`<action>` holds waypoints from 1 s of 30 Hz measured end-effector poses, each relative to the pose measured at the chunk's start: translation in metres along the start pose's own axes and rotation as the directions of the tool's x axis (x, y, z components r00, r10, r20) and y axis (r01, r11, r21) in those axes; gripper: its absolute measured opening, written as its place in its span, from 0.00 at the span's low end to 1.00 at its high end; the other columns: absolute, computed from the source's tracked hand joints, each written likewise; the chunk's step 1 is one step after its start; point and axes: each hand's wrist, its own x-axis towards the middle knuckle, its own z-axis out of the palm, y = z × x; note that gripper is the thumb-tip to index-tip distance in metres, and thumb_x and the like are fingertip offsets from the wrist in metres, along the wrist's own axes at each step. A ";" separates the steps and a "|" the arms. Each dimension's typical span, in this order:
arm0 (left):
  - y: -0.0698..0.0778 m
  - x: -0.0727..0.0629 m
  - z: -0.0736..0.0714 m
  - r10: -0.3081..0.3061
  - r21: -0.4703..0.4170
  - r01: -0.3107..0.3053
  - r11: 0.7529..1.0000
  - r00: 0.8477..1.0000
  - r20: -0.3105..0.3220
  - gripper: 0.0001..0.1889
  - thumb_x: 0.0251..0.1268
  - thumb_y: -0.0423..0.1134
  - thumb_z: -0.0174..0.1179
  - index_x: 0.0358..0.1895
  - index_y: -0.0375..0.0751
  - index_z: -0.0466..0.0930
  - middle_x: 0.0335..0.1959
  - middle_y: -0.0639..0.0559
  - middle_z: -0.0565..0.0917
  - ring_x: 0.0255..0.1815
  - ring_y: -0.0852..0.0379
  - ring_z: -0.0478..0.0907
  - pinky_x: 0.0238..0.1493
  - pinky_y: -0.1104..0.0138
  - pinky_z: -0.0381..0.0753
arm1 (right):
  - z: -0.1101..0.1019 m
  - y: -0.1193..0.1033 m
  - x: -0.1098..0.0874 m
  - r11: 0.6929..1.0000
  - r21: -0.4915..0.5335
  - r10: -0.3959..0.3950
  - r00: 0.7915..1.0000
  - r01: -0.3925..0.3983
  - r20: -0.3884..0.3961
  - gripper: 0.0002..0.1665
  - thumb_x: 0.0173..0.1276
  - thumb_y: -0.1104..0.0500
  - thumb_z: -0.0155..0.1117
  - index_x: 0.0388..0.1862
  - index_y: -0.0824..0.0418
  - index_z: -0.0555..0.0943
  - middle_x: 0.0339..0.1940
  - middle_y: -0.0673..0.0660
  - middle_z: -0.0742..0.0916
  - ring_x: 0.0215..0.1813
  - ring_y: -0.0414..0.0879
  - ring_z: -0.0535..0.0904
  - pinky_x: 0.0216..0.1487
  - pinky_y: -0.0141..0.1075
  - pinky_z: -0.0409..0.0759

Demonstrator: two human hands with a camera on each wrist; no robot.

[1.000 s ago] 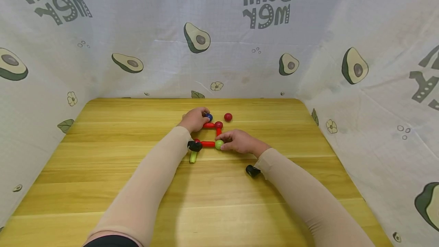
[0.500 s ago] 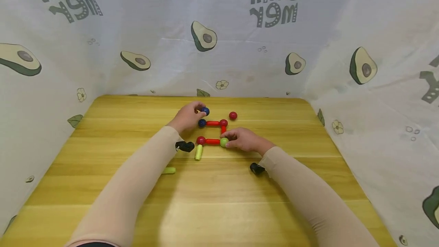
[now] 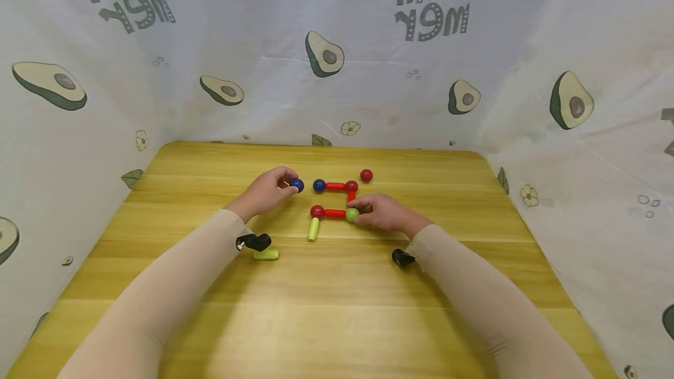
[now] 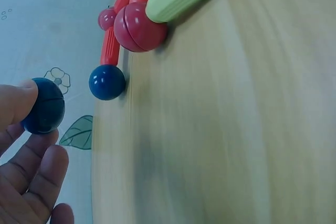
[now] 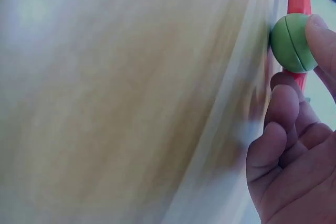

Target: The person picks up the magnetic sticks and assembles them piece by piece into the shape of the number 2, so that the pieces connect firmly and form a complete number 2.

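Note:
My left hand (image 3: 267, 193) pinches a loose blue ball (image 4: 46, 106) between thumb and fingers, just left of the chain. The chain is an open U of balls and rods on the table. Its upper arm has a blue ball (image 3: 319, 186) at the end, a red rod (image 3: 335, 186) and a red ball (image 3: 351, 186). A short red rod runs down to a light green ball (image 5: 290, 44), which my right hand (image 3: 388, 213) grips with thumb and fingers. From there another red rod (image 3: 334, 213) leads left to a red ball (image 4: 139, 27) with a yellow-green rod (image 3: 313, 230) attached.
A loose red ball (image 3: 366, 175) lies behind the chain's far right corner. Near my left wrist is a separate yellow-green rod (image 3: 265, 255). The wooden table (image 3: 337, 309) meets a cloth backdrop (image 3: 263, 45) at its back and sides.
My left hand has drawn the loose blue ball leftward, from behind the chain's blue end to beside it. The right hand keeps its grip on the green ball. The head view has turned slightly left.

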 end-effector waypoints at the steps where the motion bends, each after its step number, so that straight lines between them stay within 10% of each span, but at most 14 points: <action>1: -0.003 -0.004 -0.001 -0.001 -0.004 0.001 1.000 1.000 0.003 0.19 0.80 0.44 0.60 0.66 0.42 0.76 0.63 0.44 0.81 0.63 0.44 0.79 0.67 0.49 0.78 | -0.001 -0.001 0.000 1.000 -0.010 0.001 1.000 -0.001 -0.010 0.28 0.74 0.53 0.71 0.71 0.52 0.81 0.63 0.57 0.86 0.57 0.51 0.79 0.65 0.47 0.79; 11: -0.020 -0.036 -0.006 -0.041 -0.001 0.041 0.999 0.998 0.043 0.17 0.78 0.44 0.64 0.63 0.43 0.79 0.61 0.43 0.83 0.59 0.44 0.82 0.63 0.50 0.80 | 0.001 -0.028 0.004 0.993 -0.116 -0.041 0.992 0.027 -0.121 0.25 0.74 0.53 0.72 0.68 0.54 0.83 0.52 0.54 0.86 0.40 0.49 0.76 0.42 0.39 0.77; 19: -0.024 -0.052 0.001 -0.041 -0.017 0.043 0.999 0.994 0.102 0.17 0.76 0.43 0.65 0.62 0.42 0.80 0.60 0.43 0.84 0.56 0.47 0.83 0.58 0.55 0.83 | 0.015 -0.052 0.021 0.975 -0.195 -0.124 0.989 0.107 -0.077 0.25 0.74 0.54 0.72 0.69 0.52 0.83 0.63 0.55 0.86 0.63 0.49 0.81 0.68 0.46 0.79; 30: -0.035 -0.062 0.009 -0.075 -0.036 0.081 0.996 0.987 0.144 0.15 0.75 0.41 0.67 0.59 0.43 0.80 0.59 0.44 0.84 0.56 0.50 0.83 0.58 0.57 0.83 | 0.031 -0.059 0.043 0.975 -0.178 -0.139 0.990 0.133 -0.019 0.25 0.73 0.58 0.72 0.68 0.53 0.83 0.67 0.53 0.86 0.65 0.49 0.83 0.69 0.44 0.80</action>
